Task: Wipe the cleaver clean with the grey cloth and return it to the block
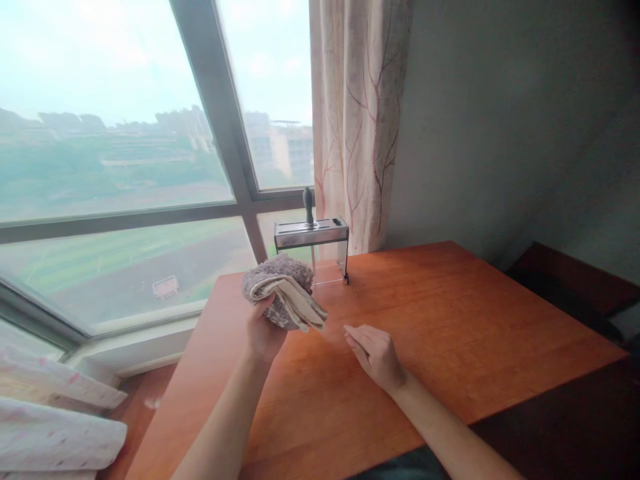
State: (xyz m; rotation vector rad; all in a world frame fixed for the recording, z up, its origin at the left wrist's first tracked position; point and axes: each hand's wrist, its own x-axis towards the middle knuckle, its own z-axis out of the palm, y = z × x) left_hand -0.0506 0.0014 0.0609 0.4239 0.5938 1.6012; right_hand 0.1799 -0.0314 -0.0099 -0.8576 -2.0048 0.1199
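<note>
Currently in hand: one folded cloth [286, 292], just left of frame centre.
Left hand [266, 335] grasps it, thumb pressed on, presumably keeping layers together; right hand [376, 355], lower centre, loosely curled, contents untellable; handled stand [311, 233] upright behind, on table [430, 320].

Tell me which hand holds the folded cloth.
The left hand: it grips the folded grey-and-cream cloth, while the right hand is apart from it, with nothing visibly held.

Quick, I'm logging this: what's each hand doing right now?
Left hand: closed on the folded cloth.
Right hand: nothing visible in it; open or closed can't be told.
</note>
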